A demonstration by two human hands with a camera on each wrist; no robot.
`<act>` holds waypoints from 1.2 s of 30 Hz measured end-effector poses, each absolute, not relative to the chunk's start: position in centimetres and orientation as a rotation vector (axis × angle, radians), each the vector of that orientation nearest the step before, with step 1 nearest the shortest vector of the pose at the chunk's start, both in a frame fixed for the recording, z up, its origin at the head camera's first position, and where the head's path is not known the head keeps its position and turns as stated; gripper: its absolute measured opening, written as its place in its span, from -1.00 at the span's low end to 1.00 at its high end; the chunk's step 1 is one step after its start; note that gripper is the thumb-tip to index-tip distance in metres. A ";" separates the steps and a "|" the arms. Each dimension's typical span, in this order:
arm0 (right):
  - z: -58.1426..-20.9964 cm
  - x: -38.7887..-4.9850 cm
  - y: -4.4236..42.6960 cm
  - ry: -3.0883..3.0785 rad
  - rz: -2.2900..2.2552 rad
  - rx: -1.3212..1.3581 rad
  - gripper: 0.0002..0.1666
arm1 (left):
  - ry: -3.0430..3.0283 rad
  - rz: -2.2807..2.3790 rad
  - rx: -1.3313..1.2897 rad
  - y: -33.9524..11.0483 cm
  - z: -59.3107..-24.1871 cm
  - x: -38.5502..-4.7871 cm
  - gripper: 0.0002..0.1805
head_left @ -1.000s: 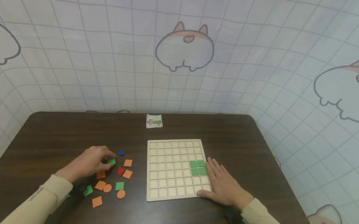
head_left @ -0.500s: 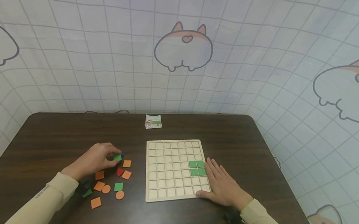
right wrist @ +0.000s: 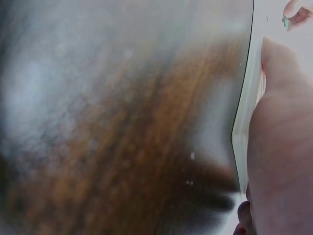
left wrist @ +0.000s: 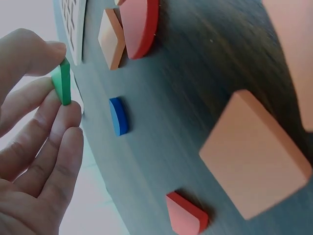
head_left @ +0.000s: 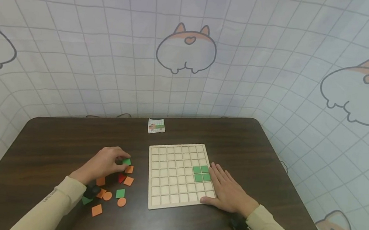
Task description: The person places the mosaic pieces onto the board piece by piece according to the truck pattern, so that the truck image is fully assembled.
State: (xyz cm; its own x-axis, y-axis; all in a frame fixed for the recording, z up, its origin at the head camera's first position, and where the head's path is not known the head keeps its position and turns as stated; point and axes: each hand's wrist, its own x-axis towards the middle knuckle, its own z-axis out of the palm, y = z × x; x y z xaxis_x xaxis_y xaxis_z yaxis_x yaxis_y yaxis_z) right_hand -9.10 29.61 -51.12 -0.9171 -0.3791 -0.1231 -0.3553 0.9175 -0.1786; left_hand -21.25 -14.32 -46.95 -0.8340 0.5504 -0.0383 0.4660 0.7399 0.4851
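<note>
A green square tile (head_left: pixel 127 161) is pinched between the thumb and fingers of my left hand (head_left: pixel 107 162), above the loose pieces left of the board. In the left wrist view my left hand (left wrist: pixel 41 132) holds that tile (left wrist: pixel 62 82) on edge, clear of the table. My right hand (head_left: pixel 230 190) rests along the right edge of the cream grid board (head_left: pixel 178 176), fingers straight, thumb at its lower right corner. Four green tiles would be a block; several green tiles (head_left: pixel 198 177) sit in cells beside my right fingertips. The right wrist view shows my right hand (right wrist: pixel 281 142) at the board's edge.
Loose orange squares (head_left: pixel 96 210), orange circles (head_left: pixel 121 202), a green square (head_left: pixel 120 193) and a red piece (head_left: pixel 122 178) lie left of the board. A blue piece (left wrist: pixel 118 116) shows in the left wrist view. Behind the board lies a small printed card (head_left: pixel 156 126).
My left hand has moved right, towards the board, carrying the green tile past the blue piece. My right hand has kept its place at the board's edge.
</note>
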 end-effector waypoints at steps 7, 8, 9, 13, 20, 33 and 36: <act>-51.2 -9.1 29.6 2.925 -0.218 -0.558 0.32 | 2.751 0.713 0.850 -13.7 -47.1 -21.5 -0.64; -51.3 -9.1 29.6 2.922 -0.222 -0.557 0.32 | 2.749 0.713 0.853 -13.6 -47.1 -21.5 -0.63; -51.3 -9.1 29.6 2.921 -0.224 -0.557 0.32 | 2.746 0.715 0.856 -13.5 -47.2 -21.4 -0.63; -51.3 -9.0 29.6 2.914 -0.231 -0.549 0.33 | 2.729 0.742 0.874 -13.3 -47.3 -21.4 -0.63; -51.3 -9.1 29.6 2.917 -0.213 -0.546 0.33 | 2.691 0.811 0.859 -12.1 -47.3 -21.5 -0.65; -51.1 -8.9 29.6 2.926 -0.219 -0.552 0.32 | 2.679 0.841 0.937 -9.4 -47.6 -21.1 -0.66; -51.0 -8.9 29.5 2.929 -0.226 -0.556 0.31 | 2.661 0.860 0.953 -8.8 -47.7 -21.0 -0.66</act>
State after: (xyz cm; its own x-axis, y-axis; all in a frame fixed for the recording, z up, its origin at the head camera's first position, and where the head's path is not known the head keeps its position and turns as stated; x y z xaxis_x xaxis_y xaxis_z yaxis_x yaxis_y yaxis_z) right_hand -8.93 29.52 -51.03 -0.9197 -0.3738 -0.1201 -0.3510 0.9198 -0.1751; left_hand -21.01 -8.81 -47.69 -0.7763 0.6302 0.0182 0.5216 0.6258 0.5799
